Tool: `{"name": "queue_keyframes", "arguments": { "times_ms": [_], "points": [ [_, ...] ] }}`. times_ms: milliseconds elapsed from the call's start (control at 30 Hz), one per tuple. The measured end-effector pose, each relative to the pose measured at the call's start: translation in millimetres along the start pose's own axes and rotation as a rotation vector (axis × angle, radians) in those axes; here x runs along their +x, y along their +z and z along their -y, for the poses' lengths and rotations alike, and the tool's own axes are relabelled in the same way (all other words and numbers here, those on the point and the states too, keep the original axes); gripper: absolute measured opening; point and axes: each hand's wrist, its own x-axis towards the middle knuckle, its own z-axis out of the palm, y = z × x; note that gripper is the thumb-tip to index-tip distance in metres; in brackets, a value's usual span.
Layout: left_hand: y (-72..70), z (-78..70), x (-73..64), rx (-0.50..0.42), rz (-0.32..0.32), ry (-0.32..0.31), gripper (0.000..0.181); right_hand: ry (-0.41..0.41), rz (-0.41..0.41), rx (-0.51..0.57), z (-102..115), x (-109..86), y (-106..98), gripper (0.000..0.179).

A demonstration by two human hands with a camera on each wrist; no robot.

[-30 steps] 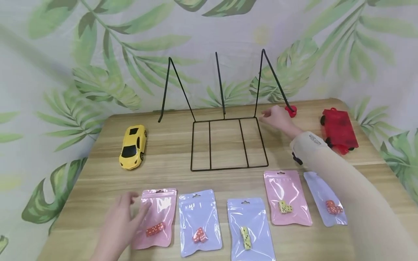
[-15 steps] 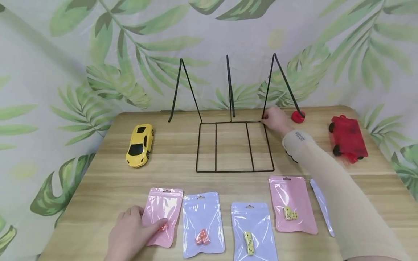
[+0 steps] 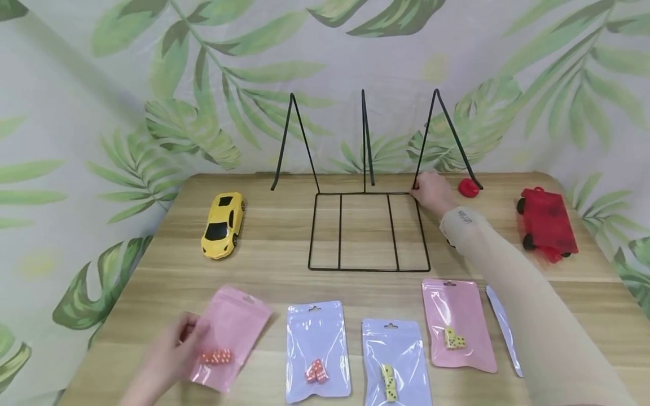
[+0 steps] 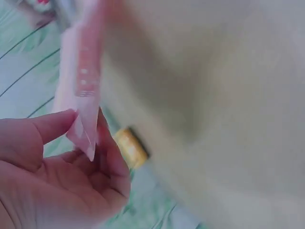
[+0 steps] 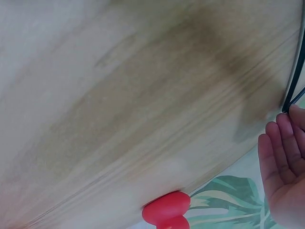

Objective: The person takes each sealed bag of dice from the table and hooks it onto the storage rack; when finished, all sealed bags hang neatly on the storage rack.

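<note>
My left hand (image 3: 167,358) pinches the lower left edge of a pink zip pouch (image 3: 225,335) holding orange dice (image 3: 216,356), lifted and tilted off the table's front left. The left wrist view shows thumb and fingers (image 4: 57,124) pinching that pink pouch (image 4: 83,95). My right hand (image 3: 431,190) reaches to the back right corner of the black wire rack (image 3: 368,231), fingers straight and touching the wire. In the right wrist view the straight fingers (image 5: 281,143) lie beside the rack's wire (image 5: 298,71).
On the wooden table (image 3: 269,242) lie two lilac pouches (image 3: 317,349) (image 3: 393,361) and a pink pouch (image 3: 457,324), each with dice, plus a lilac pouch (image 3: 503,327) partly under my right forearm. A yellow toy car (image 3: 223,224), a red disc (image 3: 468,188) and a red pouch (image 3: 548,223) stand farther back.
My left hand has taken hold of the pink pouch and lifted and tilted it leftward. My right hand moved from near the red disc to the rack's back right corner.
</note>
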Motion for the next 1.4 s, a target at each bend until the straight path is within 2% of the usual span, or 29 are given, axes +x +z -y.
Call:
{"name": "queue_keyframes", "arguments": {
  "times_ms": [133,200,233,300,333,433,467,567,700,800,900,1200,1400],
  "points": [
    [-24.3,-12.7,-6.3,-0.086,-0.199,0.188,0.016,0.013,0.0,0.024,-1,-2.7,-1,0.022],
    [-30.4,-26.8,-6.3,-0.15,-0.293,0.281,0.009,0.017,-0.005,0.028,-1,-2.8,-1,0.021],
    [-32.0,-36.1,-5.2,-0.211,-0.323,0.325,0.007,0.017,-0.008,0.03,-1,-2.7,0,0.022],
    [-32.4,-56.3,-2.0,-0.4,-0.329,0.428,0.01,0.011,-0.015,0.02,-1,-1.7,1,0.022],
    [-31.5,-66.8,0.3,-0.494,-0.313,0.483,0.013,0.01,-0.017,0.012,-1,-1.3,1,0.023],
    [-26.2,-97.3,12.1,-0.7,-0.238,0.605,0.019,0.016,-0.025,-0.001,1,-1.2,1,0.023],
    [-24.3,-106.4,17.4,-0.735,-0.214,0.621,0.019,0.019,-0.029,-0.004,1,-1.3,1,0.023],
    [-19.7,-128.4,33.6,-0.744,-0.196,0.612,0.014,0.032,-0.031,-0.004,2,-2.1,0,0.023],
    [-17.7,-142.4,48.3,-0.781,-0.188,0.511,0.002,0.035,-0.02,-0.001,3,-2.7,-1,0.026],
    [-18.5,-144.3,53.0,-0.813,-0.182,0.419,0.005,0.032,-0.013,-0.003,4,-2.5,-1,0.025],
    [-19.6,-143.6,55.1,-0.834,-0.179,0.373,0.006,0.03,-0.015,-0.003,5,-2.4,0,0.024],
    [-20.1,-145.8,64.5,-0.816,-0.153,0.336,0.016,0.027,-0.035,0.003,5,-3.2,1,0.025],
    [-19.2,-155.1,86.1,-0.8,-0.158,0.303,0.021,0.021,-0.035,0.012,4,-2.5,4,0.026]
  ]
}}
